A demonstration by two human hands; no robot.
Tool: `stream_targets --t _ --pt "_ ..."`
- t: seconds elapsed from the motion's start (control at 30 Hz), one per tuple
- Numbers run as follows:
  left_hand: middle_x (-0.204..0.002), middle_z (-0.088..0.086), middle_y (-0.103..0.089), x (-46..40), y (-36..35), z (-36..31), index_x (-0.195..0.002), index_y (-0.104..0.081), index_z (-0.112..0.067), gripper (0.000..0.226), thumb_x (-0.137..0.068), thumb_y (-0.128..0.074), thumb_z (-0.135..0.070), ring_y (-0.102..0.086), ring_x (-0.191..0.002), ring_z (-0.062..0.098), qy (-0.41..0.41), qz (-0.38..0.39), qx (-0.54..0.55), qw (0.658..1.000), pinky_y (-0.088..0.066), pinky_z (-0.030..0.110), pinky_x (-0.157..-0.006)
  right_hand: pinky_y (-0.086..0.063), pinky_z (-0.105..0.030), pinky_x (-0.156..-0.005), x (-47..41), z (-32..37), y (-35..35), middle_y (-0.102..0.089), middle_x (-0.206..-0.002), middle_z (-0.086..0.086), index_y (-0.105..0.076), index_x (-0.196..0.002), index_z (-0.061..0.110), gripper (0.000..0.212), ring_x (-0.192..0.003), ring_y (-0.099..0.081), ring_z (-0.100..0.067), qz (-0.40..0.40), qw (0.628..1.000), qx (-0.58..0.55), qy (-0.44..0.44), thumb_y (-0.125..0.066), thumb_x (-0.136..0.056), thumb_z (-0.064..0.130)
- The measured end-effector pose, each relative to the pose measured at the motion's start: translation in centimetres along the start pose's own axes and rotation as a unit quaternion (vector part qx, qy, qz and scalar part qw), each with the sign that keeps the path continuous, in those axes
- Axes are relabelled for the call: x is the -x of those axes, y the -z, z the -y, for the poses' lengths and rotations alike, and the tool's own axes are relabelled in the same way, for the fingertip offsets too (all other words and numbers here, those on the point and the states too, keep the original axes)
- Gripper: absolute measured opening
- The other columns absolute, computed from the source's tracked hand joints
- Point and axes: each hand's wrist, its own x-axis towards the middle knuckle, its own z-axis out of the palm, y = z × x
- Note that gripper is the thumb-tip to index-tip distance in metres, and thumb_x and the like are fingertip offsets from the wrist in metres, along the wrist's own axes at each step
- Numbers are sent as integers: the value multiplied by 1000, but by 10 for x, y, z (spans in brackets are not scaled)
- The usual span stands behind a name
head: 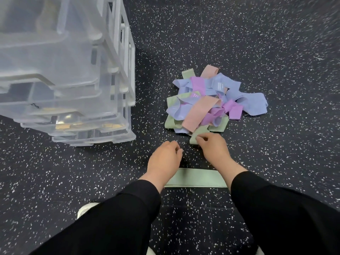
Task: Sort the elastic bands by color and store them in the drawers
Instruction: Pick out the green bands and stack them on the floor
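Observation:
A tangled pile of elastic bands (213, 102) in blue, purple, pink and green lies on the dark speckled floor. My right hand (213, 150) pinches the near end of a green band (197, 135) at the pile's front edge. Just left of it, my left hand (165, 161) hovers over the floor with loosely curled fingers, holding nothing. One green band (196, 178) lies flat on the floor under my wrists. A clear plastic drawer unit (60, 80) stands at the left, its drawers pulled out in steps.
A white frame (125, 52) holds the drawers on the right side of the unit. A white shoe (86, 208) shows by my left sleeve. Speckled floor (257, 43) stretches beyond and to the right of the pile.

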Motion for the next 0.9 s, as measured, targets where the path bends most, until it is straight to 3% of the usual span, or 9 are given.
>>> stream_targets --t 0.13,0.3,0.5,0.57,0.63,0.73,0.8,0.83,0.9 --pt "-106 3 -62 -1 8 -10 -108 -63 -17 24 -104 -48 -34 -62 -91 25 -13 -21 16 1000 -52 42 -84 -36 -30 -65 5 18 24 -63 -92 -5 -63 -111 16 17 -79 -55 -24 -95 991 -98 -12 -56 -95 14" --pt "-103 3 -64 2 24 -31 -107 -66 -16 21 -103 -51 -29 -62 -89 24 -48 -55 49 996 -50 36 -78 -45 -34 -71 14 42 76 -57 -99 2 -54 -118 20 30 -78 -54 -21 -212 950 -231 -8 -56 -89 15" --pt "-102 -2 -65 13 58 -71 -116 -66 -17 21 -103 -52 -26 -57 -81 16 -83 -89 141 983 -45 30 -73 -35 -17 -45 44 71 145 -56 -79 -1 -59 -115 13 27 -53 -44 -6 -153 947 -268 92 -54 -89 5" --pt "-96 -7 -62 19 72 -86 -123 -64 -20 25 -104 -50 -25 -56 -73 10 -92 -91 185 974 -46 26 -66 -40 -21 -49 56 84 162 -60 -80 1 -60 -109 17 25 -62 -52 -12 -132 947 -264 127 -50 -90 5" --pt "-105 -5 -62 23 84 -100 -134 -60 -22 32 -105 -47 -25 -57 -74 5 -103 -93 226 964 -44 14 -59 -42 -29 -58 67 94 178 -61 -78 6 -58 -102 24 25 -69 -53 -16 -121 945 -259 160 -47 -89 6" --pt "-128 -6 -60 27 98 -115 -148 -49 -27 42 -106 -46 -26 -59 -91 2 -136 -65 285 947 -44 8 -73 -42 -33 -63 81 107 198 -57 -79 1 -58 -99 30 28 -70 -50 -16 -97 947 -227 207 -45 -87 8" --pt "-140 -11 -57 29 104 -124 -150 -46 -32 44 -106 -47 -25 -57 -114 1 -174 -25 302 937 -41 12 -97 -43 -35 -63 88 114 207 -58 -82 -1 -58 -97 32 28 -70 -50 -16 -67 949 -204 233 -46 -86 9" --pt "-140 -12 -59 31 106 -128 -146 -50 -30 42 -105 -48 -22 -55 -123 3 -188 -9 311 932 -39 21 -106 -43 -34 -62 90 117 210 -59 -82 -1 -59 -97 32 29 -69 -50 -16 -54 947 -202 244 -47 -84 9" --pt "-127 -10 -68 33 108 -133 -131 -63 -22 31 -102 -51 -18 -60 -118 7 -186 8 343 921 -42 30 -107 -46 -33 -61 93 119 214 -62 -82 0 -61 -100 31 32 -68 -52 -15 -56 944 -206 253 -51 -80 9"
